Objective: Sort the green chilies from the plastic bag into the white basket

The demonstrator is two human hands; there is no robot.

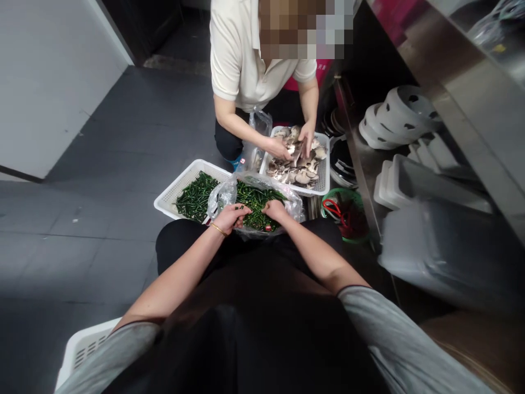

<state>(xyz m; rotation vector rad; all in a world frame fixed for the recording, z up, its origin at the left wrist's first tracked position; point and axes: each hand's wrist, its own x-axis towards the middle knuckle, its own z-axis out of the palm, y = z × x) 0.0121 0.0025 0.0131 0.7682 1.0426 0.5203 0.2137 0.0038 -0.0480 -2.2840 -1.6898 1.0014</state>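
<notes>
A clear plastic bag [225,196] stands opened out between my knees, full of thin, dark-green chillies [259,197]. Over its left side, my left hand [232,218] is closed, thumb and fingers pinched on a green chilli that is mostly hidden. My right hand [274,210] is closed too, its fingertips pinched at the chillies on the bag's right side; what they grip is too small to make out. Left of the bag, more green chillies [197,196] lie in a white perforated basket [167,203].
Opposite me a person in a cream shirt [233,49] handles oyster mushrooms [301,174] over a white basket [325,180]. A green-rimmed basket [356,239] with red handles stands right. Stacked containers [435,241] fill a metal shelf [365,191]. Another white basket [77,345] is at lower left.
</notes>
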